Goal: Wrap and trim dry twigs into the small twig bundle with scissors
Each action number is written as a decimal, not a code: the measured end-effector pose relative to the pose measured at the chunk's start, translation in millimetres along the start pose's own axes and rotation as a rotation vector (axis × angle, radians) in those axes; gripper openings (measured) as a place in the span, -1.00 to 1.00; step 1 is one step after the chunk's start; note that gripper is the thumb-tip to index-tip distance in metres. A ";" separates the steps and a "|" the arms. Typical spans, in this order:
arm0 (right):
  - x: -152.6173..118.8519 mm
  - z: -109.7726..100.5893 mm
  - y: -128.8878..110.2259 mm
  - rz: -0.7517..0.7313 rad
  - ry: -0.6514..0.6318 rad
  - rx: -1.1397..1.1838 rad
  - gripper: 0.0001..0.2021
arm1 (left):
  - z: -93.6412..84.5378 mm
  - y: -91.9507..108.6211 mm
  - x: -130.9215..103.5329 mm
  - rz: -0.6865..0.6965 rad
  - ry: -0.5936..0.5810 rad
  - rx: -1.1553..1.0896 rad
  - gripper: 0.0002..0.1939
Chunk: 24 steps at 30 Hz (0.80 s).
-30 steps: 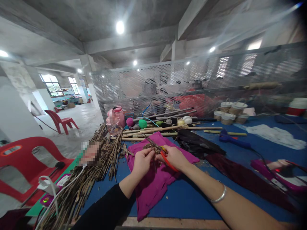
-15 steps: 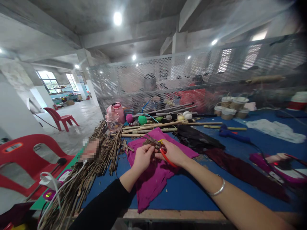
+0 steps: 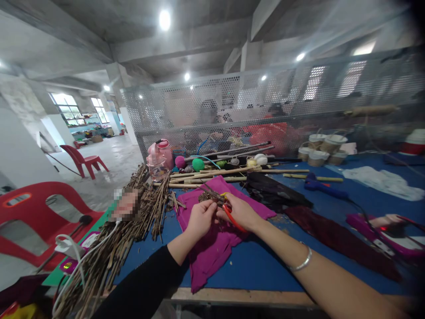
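Observation:
My right hand [image 3: 239, 212] is closed around the handles of scissors [image 3: 229, 216] with red and yellow grips. Their blades point up and left over a small brown clump of dry plant stuff [image 3: 206, 196]. My left hand [image 3: 202, 216] pinches at the clump's near side, its fingertips close to those of my right hand. What exactly lies between the left fingers is partly hidden. Both hands are above a magenta cloth [image 3: 212, 261] spread on the blue tabletop [image 3: 252, 274].
Bundled dry brown twigs [image 3: 113, 243] cover the table's left side. Bamboo sticks [image 3: 232, 173], yarn balls [image 3: 198, 165] and a pink jug [image 3: 159, 159] stand behind. Dark cloth [image 3: 275, 191], a blue glue gun [image 3: 323, 187] and small pots [image 3: 318, 155] lie rightward. A perforated screen [image 3: 186, 110] rises behind.
Hardly anything differs. The view has shifted slightly, and both hands keep nearly the same pose around the clump and scissors.

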State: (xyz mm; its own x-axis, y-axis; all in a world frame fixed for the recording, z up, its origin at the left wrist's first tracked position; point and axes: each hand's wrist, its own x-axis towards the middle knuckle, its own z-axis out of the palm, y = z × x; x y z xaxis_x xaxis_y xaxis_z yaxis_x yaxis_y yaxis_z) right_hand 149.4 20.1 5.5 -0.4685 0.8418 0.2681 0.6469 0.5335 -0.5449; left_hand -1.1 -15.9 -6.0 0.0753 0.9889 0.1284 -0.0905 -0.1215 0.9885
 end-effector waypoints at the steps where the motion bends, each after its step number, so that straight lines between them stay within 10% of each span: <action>1: 0.0 1.0 0.6 0.000 0.005 -0.005 -0.62 | 0.1 0.0 -0.2 0.003 0.001 0.005 -0.69; 24: 0.7 -1.7 -2.6 -0.004 0.064 -0.152 -0.60 | -1.9 6.5 -1.1 0.008 0.135 0.055 -0.72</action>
State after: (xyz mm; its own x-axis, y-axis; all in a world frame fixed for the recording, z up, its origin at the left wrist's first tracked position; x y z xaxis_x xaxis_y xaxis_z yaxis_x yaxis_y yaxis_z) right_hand 148.4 19.4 8.5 -0.4355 0.8404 0.3227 0.7308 0.5394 -0.4184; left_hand -3.7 -17.6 0.1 -0.0598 0.9899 0.1283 -0.0360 -0.1306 0.9908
